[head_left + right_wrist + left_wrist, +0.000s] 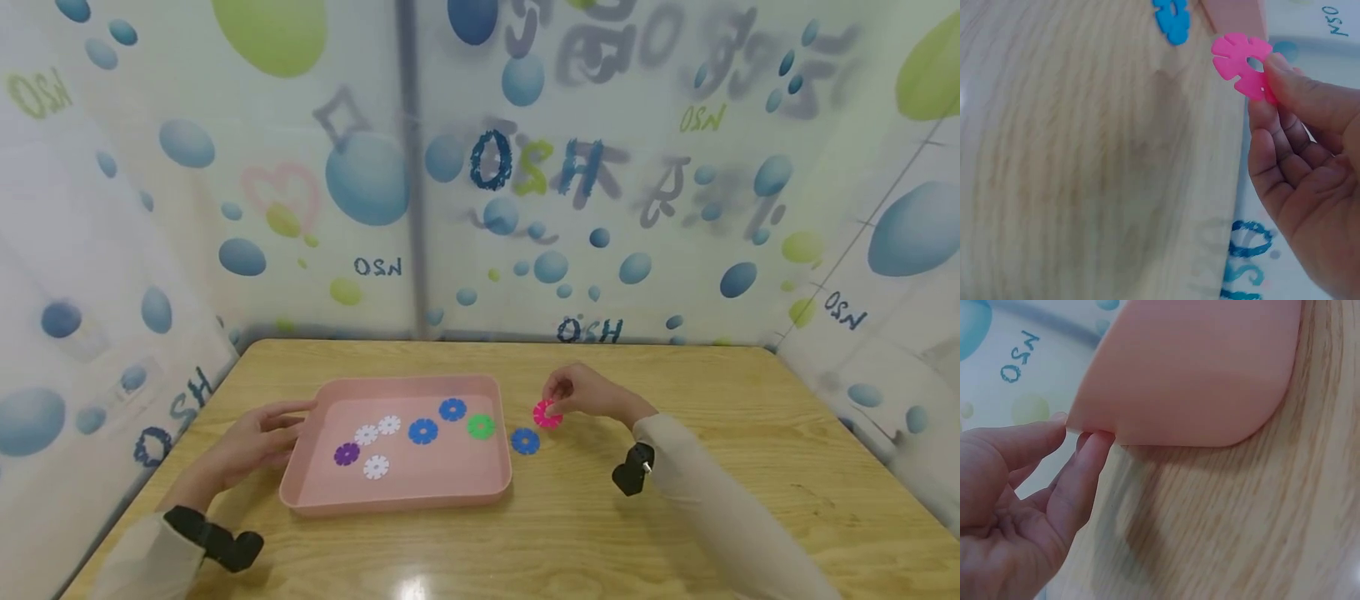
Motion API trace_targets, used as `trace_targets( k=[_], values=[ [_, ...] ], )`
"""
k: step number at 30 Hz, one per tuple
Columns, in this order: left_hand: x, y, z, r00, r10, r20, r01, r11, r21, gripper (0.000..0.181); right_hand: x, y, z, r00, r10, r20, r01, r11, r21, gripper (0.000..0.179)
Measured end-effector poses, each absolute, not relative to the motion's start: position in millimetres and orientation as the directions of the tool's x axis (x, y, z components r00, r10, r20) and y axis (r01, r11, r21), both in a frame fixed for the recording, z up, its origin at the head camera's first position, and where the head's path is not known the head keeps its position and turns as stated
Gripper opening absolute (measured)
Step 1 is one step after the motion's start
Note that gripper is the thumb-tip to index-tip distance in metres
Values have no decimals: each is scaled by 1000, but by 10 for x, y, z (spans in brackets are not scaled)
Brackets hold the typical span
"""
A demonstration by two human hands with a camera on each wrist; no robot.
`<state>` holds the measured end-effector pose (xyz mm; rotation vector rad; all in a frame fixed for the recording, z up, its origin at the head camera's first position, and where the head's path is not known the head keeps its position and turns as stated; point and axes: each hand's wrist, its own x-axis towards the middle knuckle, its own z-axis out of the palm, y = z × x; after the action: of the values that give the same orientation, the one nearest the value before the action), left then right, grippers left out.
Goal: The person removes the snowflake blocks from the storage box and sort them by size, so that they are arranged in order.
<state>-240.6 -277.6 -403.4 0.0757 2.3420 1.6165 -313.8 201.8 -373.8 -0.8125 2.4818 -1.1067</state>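
My right hand [588, 392] pinches a bright pink snowflake disc [1227, 57], notched round its edge and with a hole in the middle, between thumb and fingers. It is to the right of a pink tray [450, 483]. Close below that disc, a blue snowflake disc [525, 441] lies on the table just outside the tray's right side. My left hand [251, 446] holds the tray's left rim, its fingertips [1100, 440] at the edge in the left wrist view. Inside the tray lie a purple disc [347, 454], a green disc [481, 427], three white discs [377, 467] and two blue discs [423, 431].
The tray sits on a wooden table [675, 542], left of its middle. Bubble-printed curtains [487, 242] hang behind the table and along both sides. Each wrist wears a black camera band [213, 537].
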Motion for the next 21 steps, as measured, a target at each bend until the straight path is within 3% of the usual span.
trace_targets(
  k=[10, 21],
  values=[
    [-2411, -2786, -4049, -955, 215, -206, -118, 360, 925, 57, -3064, 2151, -3920, -813, -556, -170, -286, 638, -715, 11],
    [-2420, -2813, -4084, -955, 230, -185, -98, 343, 934, 60, -3087, 2109, -3990, -825, -530, -195, -306, 710, -634, 8]
  ],
)
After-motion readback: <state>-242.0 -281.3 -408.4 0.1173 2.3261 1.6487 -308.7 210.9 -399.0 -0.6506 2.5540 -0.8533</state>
